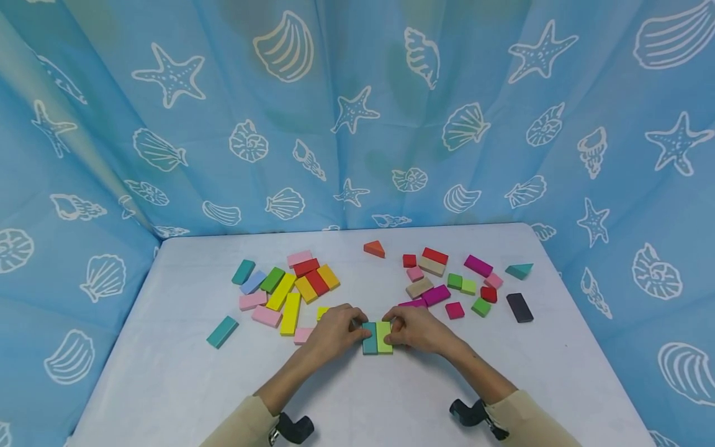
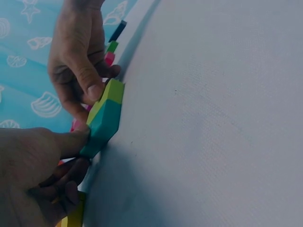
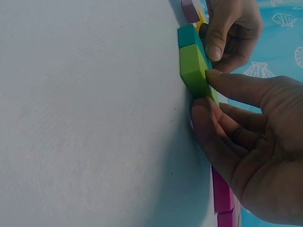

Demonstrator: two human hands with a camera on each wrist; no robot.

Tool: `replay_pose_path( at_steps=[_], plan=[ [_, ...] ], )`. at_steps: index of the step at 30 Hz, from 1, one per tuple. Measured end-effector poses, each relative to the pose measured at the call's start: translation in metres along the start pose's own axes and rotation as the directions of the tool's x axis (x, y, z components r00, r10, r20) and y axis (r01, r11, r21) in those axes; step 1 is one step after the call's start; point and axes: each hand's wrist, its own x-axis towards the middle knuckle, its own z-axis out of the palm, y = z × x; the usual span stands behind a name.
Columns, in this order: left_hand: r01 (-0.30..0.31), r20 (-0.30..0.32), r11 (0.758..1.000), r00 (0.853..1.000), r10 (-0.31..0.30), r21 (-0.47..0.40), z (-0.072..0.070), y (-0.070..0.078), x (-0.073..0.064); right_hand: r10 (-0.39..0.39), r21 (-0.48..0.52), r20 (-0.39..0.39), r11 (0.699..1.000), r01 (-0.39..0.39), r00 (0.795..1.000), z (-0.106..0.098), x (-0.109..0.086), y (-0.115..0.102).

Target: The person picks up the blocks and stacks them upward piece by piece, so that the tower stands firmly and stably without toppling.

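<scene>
Head: smooth rectangular teal block (image 1: 370, 344)

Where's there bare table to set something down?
Bare table lies between the black block and right sleeve, between the orange wedge and lime block, and this side of the lime block. It's crowded around the yellow blocks and purple blocks.

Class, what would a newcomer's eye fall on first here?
Likely the shell-patterned blue curtain across the background. In front, colourful blocks lie scattered on a white table. Near its middle, the left hand holds a teal block against a lime block in the right hand.
</scene>
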Motion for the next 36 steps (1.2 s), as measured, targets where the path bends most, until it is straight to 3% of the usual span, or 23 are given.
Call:
replay_pose_path(
  at_steps=[6,11,15,19,26,31,36],
  plan=[
    [-0.021,0.012,0.999,1.0,0.022,-0.023,-0.005,-0.001,-0.001,0.004,0.008,0.007,1.0,-0.004,1.0,-0.002,-0.002,-0.002],
    [-0.004,-0.03,0.997,1.0,0.002,-0.077,-0.028,-0.002,0.001,0.008,0.004,-0.058,1.0,-0.008,0.998,-0.02,-0.004,-0.003],
    [0.021,-0.075,1.0,0.997,-0.022,-0.019,-0.049,-0.011,0.002,-0.047,-0.117,-0.14,0.993,0.031,0.989,-0.039,-0.002,0.0],
    [0.045,-0.047,0.996,0.998,-0.041,0.072,-0.059,-0.021,0.002,-0.091,-0.267,-0.13,0.962,0.053,0.987,-0.049,0.002,0.007],
    [0.041,0.034,0.988,0.998,-0.046,0.148,-0.057,-0.03,0.002,-0.117,-0.404,-0.038,0.91,0.092,0.992,-0.048,0.007,0.019],
    [0.0,0.02,0.982,1.0,-0.004,0.19,-0.054,-0.031,0.002,-0.133,-0.432,-0.07,0.898,0.09,0.989,-0.045,0.007,0.021],
    [-0.019,0.006,0.984,1.0,0.018,0.174,-0.051,-0.032,0.003,-0.145,-0.428,-0.065,0.898,0.103,0.987,-0.044,0.007,0.016]
  ],
)
